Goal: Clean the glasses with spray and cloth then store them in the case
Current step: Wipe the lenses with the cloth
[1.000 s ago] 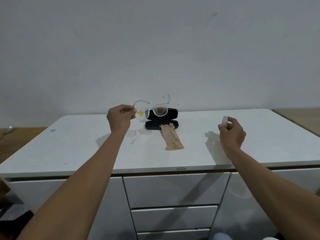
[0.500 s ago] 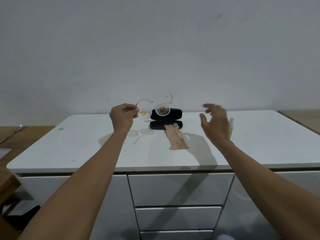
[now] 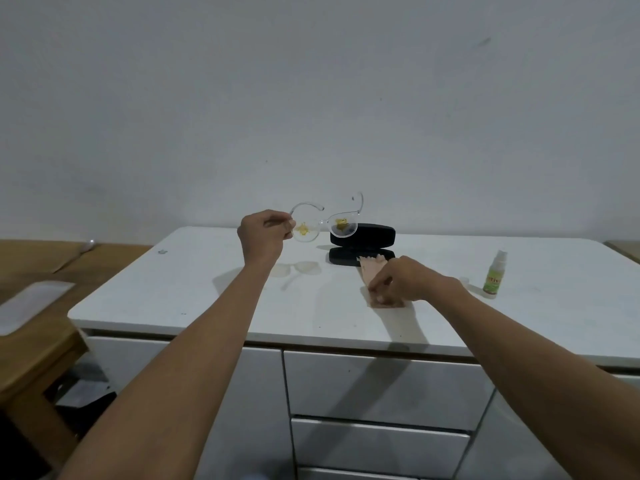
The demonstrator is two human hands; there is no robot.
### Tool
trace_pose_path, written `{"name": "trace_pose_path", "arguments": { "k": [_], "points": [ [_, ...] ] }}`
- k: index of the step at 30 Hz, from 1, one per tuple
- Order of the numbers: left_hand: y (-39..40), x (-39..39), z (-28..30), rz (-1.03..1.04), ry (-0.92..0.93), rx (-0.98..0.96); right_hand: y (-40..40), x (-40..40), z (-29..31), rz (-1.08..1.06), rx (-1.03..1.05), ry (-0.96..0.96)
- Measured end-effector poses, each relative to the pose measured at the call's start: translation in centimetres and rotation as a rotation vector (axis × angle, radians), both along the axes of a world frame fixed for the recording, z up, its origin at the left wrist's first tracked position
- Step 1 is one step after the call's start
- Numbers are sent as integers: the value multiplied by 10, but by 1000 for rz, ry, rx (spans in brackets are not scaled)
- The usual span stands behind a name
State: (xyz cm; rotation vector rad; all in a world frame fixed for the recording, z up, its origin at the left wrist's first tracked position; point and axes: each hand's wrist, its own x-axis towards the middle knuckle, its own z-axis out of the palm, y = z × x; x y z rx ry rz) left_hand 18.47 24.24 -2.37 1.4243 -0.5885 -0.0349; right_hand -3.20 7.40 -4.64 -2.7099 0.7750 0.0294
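The right hand [image 3: 398, 282], centre right of frame, covers the middle of the folded peach-coloured cloth [image 3: 372, 266]; its fingertips are blurred. The cloth's far end overlaps the lower half of the open black hard-shell case [image 3: 363, 237]. Print on the small green-labelled spray bottle [image 3: 493, 280], at right, is illegible. Both forearms are cut off by the bottom edge.

Left third of white cabinet top [image 3: 145, 292] bare: free passage. Front strip along near edge bare across whole width. Middle crowded: open black glasses case [image 3: 362, 244] near back wall, beige cloth [image 3: 372, 271] running forward from it, right hand [image 3: 398, 282] resting on cloth. Left hand [image 3: 263, 233] holds clear glasses [image 3: 325, 223] in air just left of case. Spray bottle [image 3: 493, 277] upright at right, open gap between it and right hand.
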Motion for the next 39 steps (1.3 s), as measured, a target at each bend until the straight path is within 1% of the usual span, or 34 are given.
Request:
{"name": "trace_pose_path", "arguments": {
  "k": [3, 7, 9, 11, 12, 13, 15, 16, 17, 18, 20, 23, 25, 29, 36, 39],
  "points": [
    [1, 2, -3, 8, 6, -3, 2, 1, -8, -19, 6, -75],
    [2, 1, -6, 19, 8, 2, 9, 5, -23, -18, -51, -207],
    [4, 0, -7, 20, 12, 2, 13, 8, -23, -50, -24, -244],
    [6, 1, -8, 34, 14, 8, 13, 14, -24, -160, 127, -359],
    [7, 1, -8, 43, 11, 12, 13, 17, -24, -236, 238, -464],
    [8, 1, -8, 52, 6, 17, 14, 21, -25, -304, 381, -595],
    [12, 2, -9, 64, -11, 28, 21, 28, -20, -392, 732, -857],
    [13, 2, -9, 68, -23, 36, 23, 30, -18, -389, 882, -953],
    [14, 3, -9, 74, -37, 48, 26, 33, -14, -351, 986, -1014],
    [15, 4, -10, 79, -52, 62, 29, 37, -10, -314, 1042, -1049],
    [16, 4, -10, 88, -78, 86, 37, 46, -3, -290, 1055, -1121],
    [18, 1, -9, 86, -108, 103, 44, 59, 3, -392, 1004, -1224],
    [20, -1, -8, 82, -123, 108, 50, 67, 4, -392, 982, -1254],
    [23, -2, -4, 57, -138, 108, 55, 79, -1, -468, 928, -1301],
    [28, -8, 7, -5, -130, 51, 62, 92, 6, -492, 988, -1438],
    [30, -9, 13, -27, -117, 15, 68, 98, 11, -465, 919, -1471]
  ]
}}
